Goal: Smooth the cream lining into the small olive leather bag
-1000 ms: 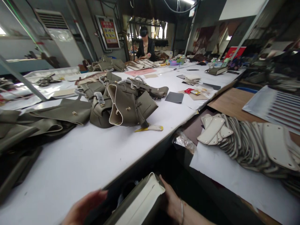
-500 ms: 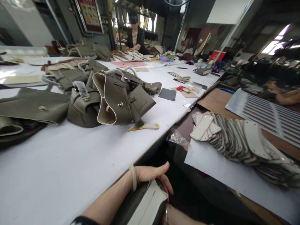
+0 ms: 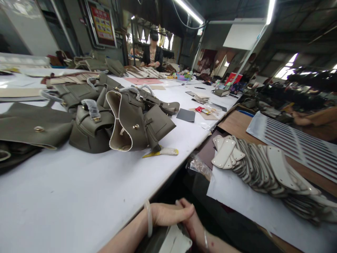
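— What's on the white table (image 3: 79,196)?
— At its near edge, the left hand (image 3: 168,213) and right hand (image 3: 193,225) both clasp a bag piece (image 3: 175,240). Farther on lie olive bags (image 3: 123,119), then a stack of cream panels (image 3: 263,165).
— And beyond?
— A person (image 3: 152,54) working at the far end.

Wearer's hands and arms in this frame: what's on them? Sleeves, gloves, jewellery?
Both hands are bare, no gloves. The left hand has a pale, translucent bangle at the wrist, and the forearm is bare with no sleeve in view. The right hand has a thin silvery bracelet at the wrist, forearm likewise uncovered.
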`<state>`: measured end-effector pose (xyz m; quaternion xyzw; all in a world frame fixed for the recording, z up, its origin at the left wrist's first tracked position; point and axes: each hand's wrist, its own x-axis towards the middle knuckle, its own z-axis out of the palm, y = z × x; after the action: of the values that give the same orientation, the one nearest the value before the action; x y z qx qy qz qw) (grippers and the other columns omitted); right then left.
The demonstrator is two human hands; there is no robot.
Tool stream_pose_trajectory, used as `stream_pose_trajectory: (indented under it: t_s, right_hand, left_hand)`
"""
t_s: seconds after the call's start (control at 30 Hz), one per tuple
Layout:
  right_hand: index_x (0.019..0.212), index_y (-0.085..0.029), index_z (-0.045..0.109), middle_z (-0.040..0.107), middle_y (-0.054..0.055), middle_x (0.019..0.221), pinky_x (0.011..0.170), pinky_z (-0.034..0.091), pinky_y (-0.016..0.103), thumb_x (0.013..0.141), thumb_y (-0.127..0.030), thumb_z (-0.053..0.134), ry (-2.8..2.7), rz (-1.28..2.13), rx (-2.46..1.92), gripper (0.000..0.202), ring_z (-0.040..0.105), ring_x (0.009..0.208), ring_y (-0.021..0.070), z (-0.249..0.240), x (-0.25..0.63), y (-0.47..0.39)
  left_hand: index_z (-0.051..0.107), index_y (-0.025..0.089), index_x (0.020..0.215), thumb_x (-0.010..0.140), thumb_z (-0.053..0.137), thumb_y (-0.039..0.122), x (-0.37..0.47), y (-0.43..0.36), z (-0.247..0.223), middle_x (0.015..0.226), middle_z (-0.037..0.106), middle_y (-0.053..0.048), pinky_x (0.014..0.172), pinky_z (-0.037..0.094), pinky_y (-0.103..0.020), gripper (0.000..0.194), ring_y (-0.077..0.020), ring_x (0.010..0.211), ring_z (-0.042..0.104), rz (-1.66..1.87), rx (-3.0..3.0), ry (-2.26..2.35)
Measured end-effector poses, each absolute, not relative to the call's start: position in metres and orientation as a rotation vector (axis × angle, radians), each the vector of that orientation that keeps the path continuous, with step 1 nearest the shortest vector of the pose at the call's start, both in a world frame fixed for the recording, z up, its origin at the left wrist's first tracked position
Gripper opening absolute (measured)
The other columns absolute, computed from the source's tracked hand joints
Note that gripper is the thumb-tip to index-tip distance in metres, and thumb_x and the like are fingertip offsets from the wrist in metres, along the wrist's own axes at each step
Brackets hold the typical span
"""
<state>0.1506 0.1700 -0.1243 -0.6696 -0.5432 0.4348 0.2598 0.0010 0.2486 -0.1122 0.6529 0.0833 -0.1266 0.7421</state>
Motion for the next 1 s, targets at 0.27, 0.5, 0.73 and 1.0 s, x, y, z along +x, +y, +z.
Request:
stream_pose_trajectory:
  t_s: [0.27,0.5,0.73,1.0]
  right_hand:
    - [0.118,-0.018,0.061,0.059,0.014,0.124,0.103,0.042,0.046,0.096,-0.039,0.055,-2.165,0.437,-1.794,0.031,0.051,0.119,0.0278,-0.079,0.164,0.339]
    - [0.121,-0.014,0.057,0.058,0.012,0.125,0.103,0.041,0.052,0.096,-0.016,0.049,-2.550,0.459,-1.809,0.027,0.051,0.122,0.0291,-0.072,0.157,0.348]
    - [0.109,-0.014,0.058,0.071,0.006,0.087,0.061,0.054,0.025,0.077,-0.010,0.046,-2.368,1.131,-1.985,0.035,0.069,0.070,0.0184,-0.024,0.247,0.226]
    - [0.092,-0.019,0.053,0.057,-0.004,0.055,0.028,0.037,0.014,0.090,-0.036,0.047,-1.619,2.141,-1.838,0.018,0.048,0.032,0.0084,-0.053,0.227,0.127]
  left_hand:
    - [0.071,0.018,0.101,0.068,0.036,0.094,0.000,0.255,-0.114,0.093,0.069,-0.008,0.085,0.051,-0.040,0.090,-0.0264,0.090,0.065,-0.345,1.328,0.253]
    - [0.060,0.023,0.108,0.040,0.095,0.047,0.003,0.253,-0.117,0.094,0.070,-0.002,0.085,0.050,-0.036,0.080,-0.0228,0.091,0.065,-0.397,1.214,0.293]
    - [0.057,0.022,0.104,0.042,0.094,0.031,0.007,0.247,-0.121,0.091,0.071,0.000,0.079,0.049,-0.032,0.072,-0.0192,0.085,0.065,-0.407,1.178,0.328]
    - [0.058,0.018,0.110,0.053,0.086,0.037,0.005,0.244,-0.113,0.096,0.070,-0.003,0.084,0.049,-0.034,0.067,-0.0223,0.091,0.065,-0.360,1.240,0.399]
